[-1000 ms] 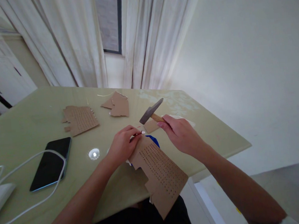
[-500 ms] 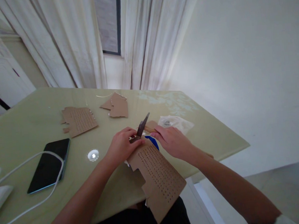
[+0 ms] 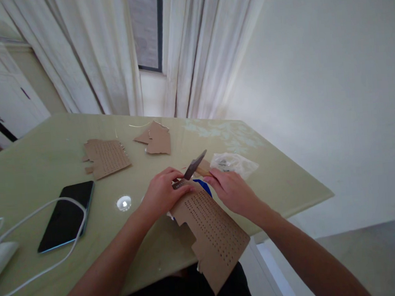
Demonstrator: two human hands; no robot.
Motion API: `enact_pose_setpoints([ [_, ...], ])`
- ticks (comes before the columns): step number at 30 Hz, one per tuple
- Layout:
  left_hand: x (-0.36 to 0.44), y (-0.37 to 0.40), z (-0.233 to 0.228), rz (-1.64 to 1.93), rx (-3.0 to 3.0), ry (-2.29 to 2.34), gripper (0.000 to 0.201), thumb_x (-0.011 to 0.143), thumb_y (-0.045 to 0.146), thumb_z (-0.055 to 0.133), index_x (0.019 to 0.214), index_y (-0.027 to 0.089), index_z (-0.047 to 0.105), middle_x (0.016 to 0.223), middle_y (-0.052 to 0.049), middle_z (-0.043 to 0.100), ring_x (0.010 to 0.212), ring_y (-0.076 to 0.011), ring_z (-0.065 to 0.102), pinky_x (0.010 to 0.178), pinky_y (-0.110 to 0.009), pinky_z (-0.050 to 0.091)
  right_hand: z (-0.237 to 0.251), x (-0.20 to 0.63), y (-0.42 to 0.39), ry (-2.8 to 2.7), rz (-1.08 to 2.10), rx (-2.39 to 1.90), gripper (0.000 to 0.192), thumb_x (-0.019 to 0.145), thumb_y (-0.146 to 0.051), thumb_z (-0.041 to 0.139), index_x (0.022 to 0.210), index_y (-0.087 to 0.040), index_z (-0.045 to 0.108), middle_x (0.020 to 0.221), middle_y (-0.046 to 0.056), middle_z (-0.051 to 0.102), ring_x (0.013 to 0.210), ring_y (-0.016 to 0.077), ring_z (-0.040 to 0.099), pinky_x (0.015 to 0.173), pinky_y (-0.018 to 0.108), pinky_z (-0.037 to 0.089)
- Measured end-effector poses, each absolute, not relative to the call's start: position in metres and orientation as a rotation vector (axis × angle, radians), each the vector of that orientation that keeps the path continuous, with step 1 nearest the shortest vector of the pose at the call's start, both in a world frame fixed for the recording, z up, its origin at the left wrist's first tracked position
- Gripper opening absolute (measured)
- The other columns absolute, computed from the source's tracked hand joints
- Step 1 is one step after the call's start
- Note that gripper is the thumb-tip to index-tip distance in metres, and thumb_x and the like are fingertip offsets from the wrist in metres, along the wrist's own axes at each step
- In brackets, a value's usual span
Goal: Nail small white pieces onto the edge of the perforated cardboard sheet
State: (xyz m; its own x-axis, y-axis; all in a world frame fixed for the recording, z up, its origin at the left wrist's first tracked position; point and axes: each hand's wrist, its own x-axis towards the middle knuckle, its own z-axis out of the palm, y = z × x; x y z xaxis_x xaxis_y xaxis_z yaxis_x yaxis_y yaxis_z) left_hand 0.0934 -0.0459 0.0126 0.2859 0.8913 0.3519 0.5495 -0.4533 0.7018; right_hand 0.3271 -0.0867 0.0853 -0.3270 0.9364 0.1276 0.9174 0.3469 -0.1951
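At the frame's centre, your left hand (image 3: 162,193) pinches something too small to tell at the top edge of the brown perforated cardboard sheet (image 3: 212,230) overhanging the bench (image 3: 33,177). Just right, your right hand (image 3: 232,191) grips the wooden-handled steel hammer (image 3: 194,165), head down beside those fingers.

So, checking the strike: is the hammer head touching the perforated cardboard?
Cannot tell. In the head view the hammer meets the perforated cardboard beside the left hand, which hides contact.

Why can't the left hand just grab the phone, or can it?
Probably yes. The phone lies flat on the table beside the left hand, with only a white cable across it, though the fingers now pinch something at the cardboard.
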Motion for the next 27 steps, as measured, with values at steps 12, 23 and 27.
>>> enact_pose_setpoints([
  [12,0.093,-0.044,0.011,1.093,1.907,1.282,0.04,0.093,0.058,0.074,0.104,0.021,0.083,0.105,-0.009,0.081,0.082,-0.0223,0.074,0.073,-0.035,0.059,0.075,0.334,-0.065,-1.994,0.574,-1.487,0.035,0.113,-0.045,0.05,0.087,-0.023,0.059,0.07,-0.001,0.058,0.064,0.0173,0.055,0.063,0.031,0.036],
  [23,0.068,-0.039,0.016,0.675,1.512,1.019,0.045,0.087,0.055,0.08,0.117,0.021,0.082,0.117,-0.009,0.084,0.102,-0.0297,0.075,0.084,-0.037,0.058,0.013,0.329,0.021,-1.083,1.63,-1.025,0.048,0.084,-0.063,0.085,0.097,-0.02,0.066,0.058,-0.013,0.042,0.04,0.0055,0.03,0.036,0.021,0.024],
  [27,0.066,-0.04,0.011,0.743,1.298,1.015,0.045,0.084,0.053,0.085,0.118,0.023,0.084,0.118,-0.008,0.083,0.103,-0.0279,0.073,0.085,-0.034,0.055,-0.01,0.332,0.02,-1.128,1.619,-1.043,0.048,0.082,-0.058,0.087,0.103,-0.018,0.074,0.063,-0.009,0.054,0.04,0.0063,0.038,0.036,0.022,0.03],
])
